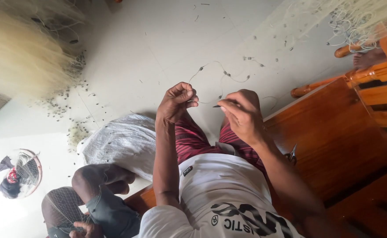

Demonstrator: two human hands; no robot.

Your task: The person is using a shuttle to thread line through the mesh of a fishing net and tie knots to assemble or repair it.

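My left hand (176, 103) is raised in front of me, its fingers pinched on a thin pale fishing line (222, 75). The line loops out over the floor and carries a few small dark weights. My right hand (243, 115) is close beside it, fingers closed on the same line and on a small dark pointed tool (216, 105). The two hands are a few centimetres apart above my red striped shorts (193, 139). I sit on a wooden bench (334, 132).
Pale fishing net is heaped at the upper left (21, 53) and hangs at the upper right (356, 17). A white sack (123, 141) lies by my knee. Another person (101, 180) sits at the lower left handling net. Small scissors (292, 154) rest on the bench.
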